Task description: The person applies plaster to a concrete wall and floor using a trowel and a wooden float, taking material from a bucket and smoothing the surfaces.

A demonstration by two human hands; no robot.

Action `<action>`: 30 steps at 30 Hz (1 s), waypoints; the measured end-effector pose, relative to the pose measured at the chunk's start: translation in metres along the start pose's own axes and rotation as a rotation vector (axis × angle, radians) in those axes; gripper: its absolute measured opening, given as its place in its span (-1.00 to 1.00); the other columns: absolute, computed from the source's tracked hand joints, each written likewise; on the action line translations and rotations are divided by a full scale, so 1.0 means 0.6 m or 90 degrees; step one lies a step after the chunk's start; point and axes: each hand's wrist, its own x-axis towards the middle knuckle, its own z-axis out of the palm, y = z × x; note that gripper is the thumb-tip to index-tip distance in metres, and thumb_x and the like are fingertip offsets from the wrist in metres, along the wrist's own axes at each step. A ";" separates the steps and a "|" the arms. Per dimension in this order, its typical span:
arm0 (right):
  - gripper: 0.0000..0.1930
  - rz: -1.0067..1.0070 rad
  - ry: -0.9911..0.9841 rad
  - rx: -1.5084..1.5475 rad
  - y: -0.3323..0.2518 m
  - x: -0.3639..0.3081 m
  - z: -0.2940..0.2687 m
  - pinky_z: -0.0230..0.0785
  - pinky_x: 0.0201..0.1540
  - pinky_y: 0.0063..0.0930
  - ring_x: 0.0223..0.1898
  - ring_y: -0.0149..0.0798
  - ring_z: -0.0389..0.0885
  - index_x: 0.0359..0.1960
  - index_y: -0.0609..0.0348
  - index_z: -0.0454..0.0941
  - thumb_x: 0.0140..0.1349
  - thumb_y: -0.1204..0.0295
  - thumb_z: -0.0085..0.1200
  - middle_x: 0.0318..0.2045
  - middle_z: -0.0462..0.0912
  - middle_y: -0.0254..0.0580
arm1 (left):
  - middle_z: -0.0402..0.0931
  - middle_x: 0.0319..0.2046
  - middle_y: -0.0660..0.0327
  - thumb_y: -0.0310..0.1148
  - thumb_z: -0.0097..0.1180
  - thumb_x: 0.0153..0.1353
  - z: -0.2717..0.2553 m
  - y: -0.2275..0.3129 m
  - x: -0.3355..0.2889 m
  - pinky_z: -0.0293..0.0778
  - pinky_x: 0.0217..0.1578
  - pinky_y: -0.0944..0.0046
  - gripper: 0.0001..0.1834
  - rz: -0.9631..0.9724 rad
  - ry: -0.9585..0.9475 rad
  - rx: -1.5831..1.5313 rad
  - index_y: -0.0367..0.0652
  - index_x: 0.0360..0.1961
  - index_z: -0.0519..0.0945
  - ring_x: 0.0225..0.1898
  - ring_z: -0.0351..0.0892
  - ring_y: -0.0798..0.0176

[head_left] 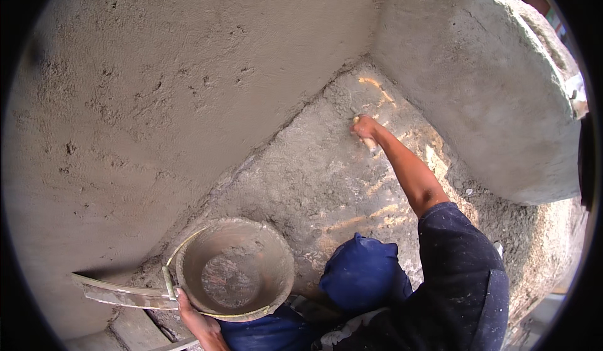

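My right arm stretches out over the rough cement-covered floor (301, 162). The right hand (364, 127) is closed around a hand tool with a pale handle (372, 145); its working end is hidden, so its exact kind does not show. At the lower left, my left hand (198, 323) grips the rim of a cement-smeared bucket (286, 269), its fingers partly hidden. Inside, a thin layer of grey mortar (232, 279) coats the bottom. A long, narrow, mortar-stained strip (125, 294) meets the bucket beside that hand; whether the hand also holds it, I cannot tell.
A grey plastered wall (188, 68) rises on the left, pitted in places. On the right a lower plastered wall (477, 87) curves round and meets it in a corner. My blue-clad knee (361, 272) is close to the bucket. Loose mortar crumbs (483, 210) lie along the right wall's foot.
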 end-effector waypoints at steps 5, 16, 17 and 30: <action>-0.73 -0.002 -0.070 0.029 -0.035 -0.108 0.104 0.34 -0.67 -0.29 -0.68 -0.23 0.50 -0.23 0.37 0.46 0.06 0.46 0.14 -0.58 0.53 -0.08 | 0.52 0.00 0.04 -0.15 -0.02 0.38 -0.001 -0.011 0.008 0.36 0.11 0.14 -0.51 -0.005 -0.008 0.030 -0.39 0.10 0.45 0.02 0.50 0.13; -0.73 -0.053 -0.142 0.090 0.000 -0.275 0.174 0.39 -0.59 -0.34 -0.57 -0.29 0.53 -0.21 0.22 0.41 0.12 0.38 0.16 -0.56 0.52 -0.11 | 0.51 -0.04 0.08 -0.20 0.09 0.32 0.052 -0.041 0.035 0.39 0.05 0.12 -0.55 -0.050 -0.029 0.091 -0.33 0.08 0.44 -0.01 0.50 0.14; -0.71 -0.183 -0.081 -0.017 0.015 -0.311 0.193 0.43 -0.50 -0.28 -0.50 -0.17 0.58 -0.18 0.21 0.39 0.14 0.34 0.14 -0.51 0.56 -0.04 | 0.50 -0.04 0.08 -0.20 0.09 0.32 0.062 -0.042 0.035 0.38 0.05 0.12 -0.55 -0.058 -0.031 0.104 -0.33 0.08 0.44 -0.01 0.50 0.15; -0.66 0.001 0.148 0.162 0.032 -0.138 0.098 0.48 -0.39 -0.09 -0.41 0.07 0.62 -0.22 0.33 0.44 0.20 0.25 0.10 -0.43 0.59 0.13 | 0.41 0.13 0.11 -0.13 -0.02 0.38 0.015 -0.029 0.035 0.28 0.19 0.09 -0.50 -0.095 -0.070 0.002 -0.26 0.19 0.38 0.14 0.40 0.13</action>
